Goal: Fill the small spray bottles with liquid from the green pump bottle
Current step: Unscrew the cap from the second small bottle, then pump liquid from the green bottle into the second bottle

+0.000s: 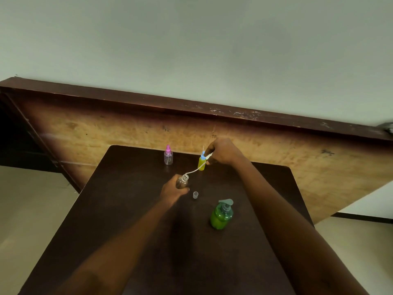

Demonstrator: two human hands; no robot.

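With my left hand (173,189) gripping the empty clear spray bottle (182,182) upright on the desk (119,209), my right hand (222,152) pinched its spray head (209,156), dip tube (194,170) nearly out; next, pumping from the green pump bottle (221,216).

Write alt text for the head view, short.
A person's left hand steadies an open clear bottle on a dark table while the right hand draws its spray top and tube out. Nearby stand a green pump bottle, yellow bottle, pink-capped bottle and small cap.
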